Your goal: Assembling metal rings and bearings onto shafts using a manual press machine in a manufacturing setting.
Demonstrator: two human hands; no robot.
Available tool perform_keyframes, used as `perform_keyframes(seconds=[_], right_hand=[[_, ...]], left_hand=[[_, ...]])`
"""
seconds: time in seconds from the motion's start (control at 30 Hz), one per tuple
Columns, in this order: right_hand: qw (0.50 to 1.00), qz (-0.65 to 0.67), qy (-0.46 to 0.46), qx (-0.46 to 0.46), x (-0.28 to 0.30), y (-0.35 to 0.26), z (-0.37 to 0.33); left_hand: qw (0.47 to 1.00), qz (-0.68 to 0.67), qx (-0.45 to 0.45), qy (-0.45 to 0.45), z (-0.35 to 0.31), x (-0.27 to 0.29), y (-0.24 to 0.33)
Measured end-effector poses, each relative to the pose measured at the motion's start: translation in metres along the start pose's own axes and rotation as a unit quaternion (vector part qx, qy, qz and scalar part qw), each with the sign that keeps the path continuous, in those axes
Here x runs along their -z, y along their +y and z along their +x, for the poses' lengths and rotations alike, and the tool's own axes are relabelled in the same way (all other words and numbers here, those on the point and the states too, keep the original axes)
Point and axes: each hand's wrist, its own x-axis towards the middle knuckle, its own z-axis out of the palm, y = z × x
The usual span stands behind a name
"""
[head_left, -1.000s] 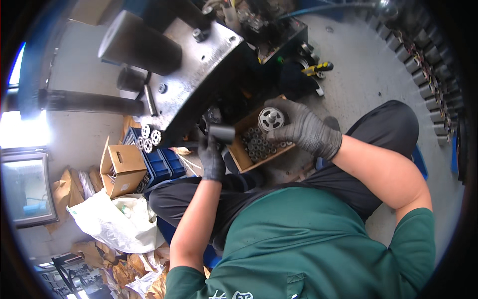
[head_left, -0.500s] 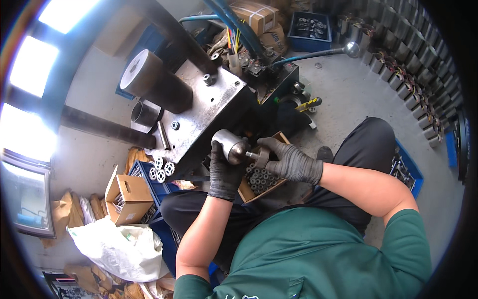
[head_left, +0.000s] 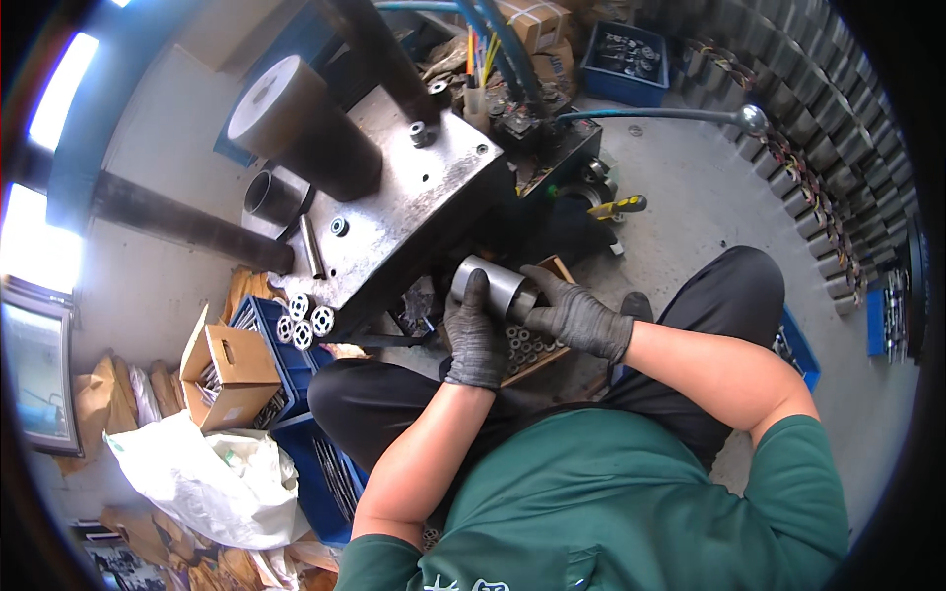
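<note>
Both my hands wear dark grey gloves and meet over my lap. My left hand (head_left: 476, 340) is wrapped round a smooth silver metal cylinder (head_left: 492, 286), thumb along its side. At the cylinder's right end, my right hand (head_left: 583, 323) grips a short round metal part (head_left: 524, 303), mostly hidden by the fingers. The part is up against the cylinder's end; how far it sits inside, I cannot tell. Below the hands stands a shallow box (head_left: 552, 359) of small metal rings.
Ahead is a steel press plate (head_left: 394, 212) bearing a thick dark cylinder (head_left: 310, 133), a short tube (head_left: 273, 198), a rod (head_left: 311, 246) and a small bearing (head_left: 339, 227). Blue bins, a cardboard box (head_left: 239, 357) and a white sack (head_left: 212, 483) are left. Rows of metal cylinders (head_left: 818, 212) stand right.
The round part, earlier apart from the cylinder with its shaft showing, is now against the cylinder's end. My left hand and the cylinder have shifted right, and the cylinder has turned. The view has shifted slightly.
</note>
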Motion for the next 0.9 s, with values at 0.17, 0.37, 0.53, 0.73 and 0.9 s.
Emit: perform_keyframes(seconds=[0.17,0.37,0.53,0.73,0.9], right_hand=[[0.977,-0.208,-0.051,0.003,0.001,-0.012,-0.015],[0.943,-0.318,-0.093,0.025,0.016,-0.002,-0.037],[0.949,-0.294,-0.103,0.056,0.009,-0.001,-0.023],[0.943,-0.31,-0.101,0.061,0.017,0.016,-0.022],[0.933,-0.322,-0.148,0.065,0.005,0.013,-0.013]], left_hand=[[0.98,-0.025,0.05,0.19,0.016,0.048,-0.026],[0.928,0.334,0.028,0.166,0.054,0.124,-0.024],[0.604,0.764,-0.196,0.116,0.072,0.195,-0.044],[0.471,0.874,0.044,-0.11,0.108,0.159,-0.011],[0.571,0.811,-0.08,0.099,0.154,0.302,-0.058]])
